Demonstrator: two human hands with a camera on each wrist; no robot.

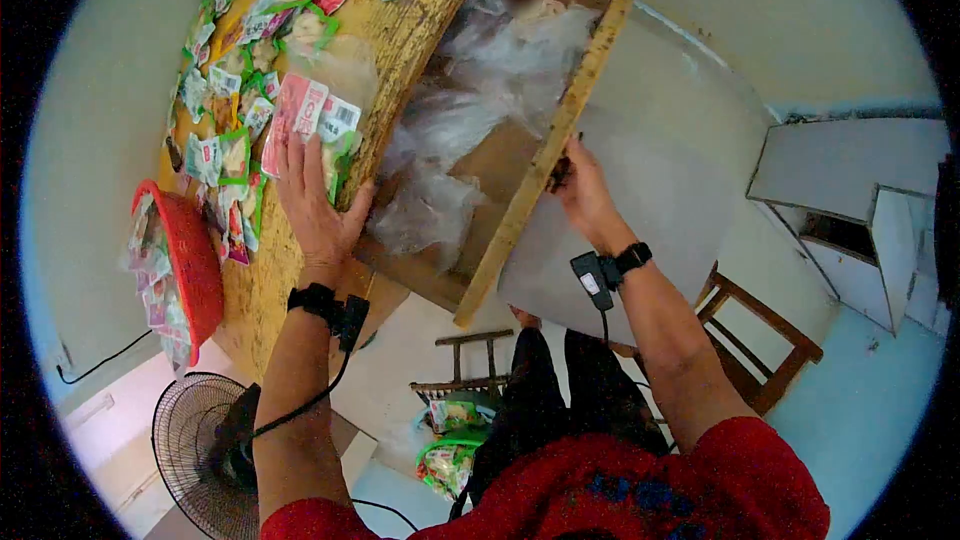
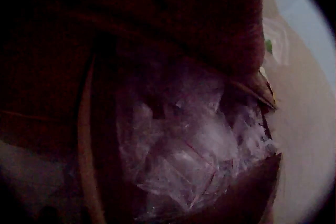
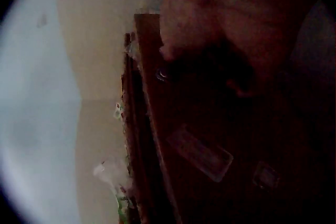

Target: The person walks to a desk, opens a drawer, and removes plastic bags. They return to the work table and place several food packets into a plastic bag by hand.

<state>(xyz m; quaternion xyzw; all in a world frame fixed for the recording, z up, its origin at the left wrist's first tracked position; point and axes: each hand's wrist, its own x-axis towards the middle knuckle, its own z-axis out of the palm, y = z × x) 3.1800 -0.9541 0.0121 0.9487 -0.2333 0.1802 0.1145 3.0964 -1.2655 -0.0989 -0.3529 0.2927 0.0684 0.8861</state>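
Note:
My left hand lies spread on the wooden table at its edge, fingertips touching a pink-and-white packet. Beside it is an open drawer holding crumpled clear plastic bags; the left wrist view shows these bags below the dark shape of the hand. At the outer side of the drawer front, my right hand has its fingers curled round a dark piece, probably the handle. The right wrist view is dim, with the hand against the brown drawer front.
Many small food packets cover the table's far side. A red basket of packets stands at its left edge. Below are a fan, a green-rimmed container of packets and wooden chairs. A white cabinet stands at right.

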